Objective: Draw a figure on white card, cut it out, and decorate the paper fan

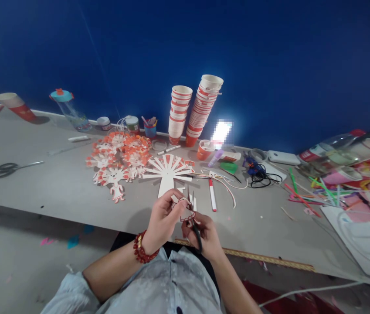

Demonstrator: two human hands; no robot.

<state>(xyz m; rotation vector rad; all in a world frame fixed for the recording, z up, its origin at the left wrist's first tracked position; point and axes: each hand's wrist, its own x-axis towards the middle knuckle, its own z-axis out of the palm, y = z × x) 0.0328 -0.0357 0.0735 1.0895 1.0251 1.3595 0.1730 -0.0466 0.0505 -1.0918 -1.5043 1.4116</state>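
Near the table's front edge my left hand [167, 216] pinches a small white paper cutout [186, 212] with a dark red wavy outline. My right hand [204, 235] is closed round the dark handles of a pair of scissors [197, 237]. The scissor blades point away from me, slightly parted, right beside the cutout; whether they touch the paper I cannot tell. Just beyond my hands lies a white cup cut into fanned strips [166, 174]. To its left is a pile of orange-and-white paper figures [116, 174]. A red-and-white marker [212, 196] lies right of my hands.
Two stacks of paper cups [181, 115] stand by the blue wall. At far left are a second pair of scissors [16, 168] and a clear bottle [70, 111]. On the right lie a dark cable [259, 174], colored straws and sticks [302, 198], and heaped craft scraps.
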